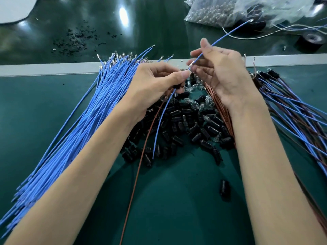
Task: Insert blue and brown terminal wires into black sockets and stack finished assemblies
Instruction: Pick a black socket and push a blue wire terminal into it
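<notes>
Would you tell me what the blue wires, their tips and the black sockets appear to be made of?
The blue wires look sheathed in matte plastic, bending smoothly without kinks. Their tips glint silvery, so probably bare metal. The black sockets seem moulded plastic, glossy with small highlights.

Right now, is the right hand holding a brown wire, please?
No, the right hand pinches a blue wire, its metal terminal aimed toward the left hand.
</notes>
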`<state>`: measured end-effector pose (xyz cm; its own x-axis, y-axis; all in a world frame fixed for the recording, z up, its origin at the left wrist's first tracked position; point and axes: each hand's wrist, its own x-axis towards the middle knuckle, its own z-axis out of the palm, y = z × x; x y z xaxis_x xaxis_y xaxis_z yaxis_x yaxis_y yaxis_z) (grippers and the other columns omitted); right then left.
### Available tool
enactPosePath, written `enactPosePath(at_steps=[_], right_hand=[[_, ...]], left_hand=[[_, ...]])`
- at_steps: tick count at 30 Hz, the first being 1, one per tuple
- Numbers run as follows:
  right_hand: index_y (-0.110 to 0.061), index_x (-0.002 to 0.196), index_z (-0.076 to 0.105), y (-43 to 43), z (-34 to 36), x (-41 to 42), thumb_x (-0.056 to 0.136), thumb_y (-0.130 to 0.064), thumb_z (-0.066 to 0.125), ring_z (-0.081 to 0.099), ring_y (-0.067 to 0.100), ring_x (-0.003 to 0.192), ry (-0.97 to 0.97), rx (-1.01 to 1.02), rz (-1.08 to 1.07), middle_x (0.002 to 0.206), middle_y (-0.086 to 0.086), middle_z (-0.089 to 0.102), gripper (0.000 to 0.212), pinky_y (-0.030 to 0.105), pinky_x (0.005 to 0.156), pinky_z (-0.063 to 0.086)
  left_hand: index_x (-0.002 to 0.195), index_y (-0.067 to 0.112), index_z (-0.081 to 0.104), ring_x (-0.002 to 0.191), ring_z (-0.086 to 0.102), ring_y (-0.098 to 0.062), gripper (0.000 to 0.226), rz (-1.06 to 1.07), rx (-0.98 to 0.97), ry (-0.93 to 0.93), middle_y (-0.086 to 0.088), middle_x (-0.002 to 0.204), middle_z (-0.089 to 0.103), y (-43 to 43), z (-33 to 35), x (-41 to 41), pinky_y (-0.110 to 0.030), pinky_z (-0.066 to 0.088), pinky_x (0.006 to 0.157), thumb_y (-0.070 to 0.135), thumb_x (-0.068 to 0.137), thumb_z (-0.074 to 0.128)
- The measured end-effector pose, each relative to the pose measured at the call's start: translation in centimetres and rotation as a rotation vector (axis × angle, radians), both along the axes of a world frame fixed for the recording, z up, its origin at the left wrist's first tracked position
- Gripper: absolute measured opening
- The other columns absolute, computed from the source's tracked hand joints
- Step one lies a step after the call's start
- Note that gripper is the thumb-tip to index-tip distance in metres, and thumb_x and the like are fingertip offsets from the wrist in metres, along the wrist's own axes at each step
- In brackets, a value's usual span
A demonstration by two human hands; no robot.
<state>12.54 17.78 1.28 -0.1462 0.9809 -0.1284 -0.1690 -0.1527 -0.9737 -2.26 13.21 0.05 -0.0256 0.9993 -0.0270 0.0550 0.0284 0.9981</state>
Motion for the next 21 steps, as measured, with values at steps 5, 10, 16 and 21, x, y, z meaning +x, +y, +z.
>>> enactPosePath(at_steps=[5, 10, 16, 21], right_hand=[[-0.011, 0.07, 0.06, -0.12, -0.02, 0.11, 0.095, -0.015, 0.06, 0.059, 0.002, 0.048, -0.061, -0.013, 0.04, 0.053, -0.006, 0.064, 0.025, 0.011, 0.049, 0.047], [-0.012, 0.076, 0.063, -0.35, -0.04, -0.16, 0.094, -0.023, 0.061, 0.059, 0.001, 0.048, -0.156, -0.038, 0.094, 0.053, -0.008, 0.063, 0.022, 0.009, 0.048, 0.046], [-0.015, 0.071, 0.059, -0.04, -0.17, 0.36, 0.094, -0.018, 0.062, 0.057, 0.0, 0.047, -0.152, -0.03, 0.053, 0.054, -0.007, 0.065, 0.023, 0.01, 0.048, 0.044], [-0.018, 0.073, 0.064, -0.46, -0.17, 0.77, 0.096, -0.024, 0.057, 0.06, 0.001, 0.053, -0.29, -0.031, 0.255, 0.06, -0.007, 0.068, 0.025, 0.009, 0.051, 0.046]], left_hand=[[0.075, 0.012, 0.069, 0.057, 0.066, -0.009, 0.009, 0.005, -0.022, 0.017, 0.002, 0.063, 0.068, 0.07, 0.0, -0.09, -0.013, 0.049, 0.056, 0.016, 0.082, 0.074], [0.078, 0.009, 0.069, 0.057, 0.068, -0.011, 0.01, 0.004, -0.06, 0.022, 0.002, 0.063, 0.069, -0.06, -0.03, -0.04, -0.013, 0.045, 0.052, 0.017, 0.083, 0.073], [0.075, 0.011, 0.068, 0.057, 0.068, -0.011, 0.011, 0.009, -0.076, 0.011, 0.001, 0.063, 0.069, -0.12, 0.09, 0.05, -0.012, 0.048, 0.053, 0.017, 0.083, 0.073], [0.074, 0.009, 0.067, 0.055, 0.066, -0.01, 0.013, 0.001, -0.063, 0.026, 0.001, 0.063, 0.068, -0.21, 0.03, 0.11, -0.013, 0.048, 0.054, 0.016, 0.083, 0.072]])
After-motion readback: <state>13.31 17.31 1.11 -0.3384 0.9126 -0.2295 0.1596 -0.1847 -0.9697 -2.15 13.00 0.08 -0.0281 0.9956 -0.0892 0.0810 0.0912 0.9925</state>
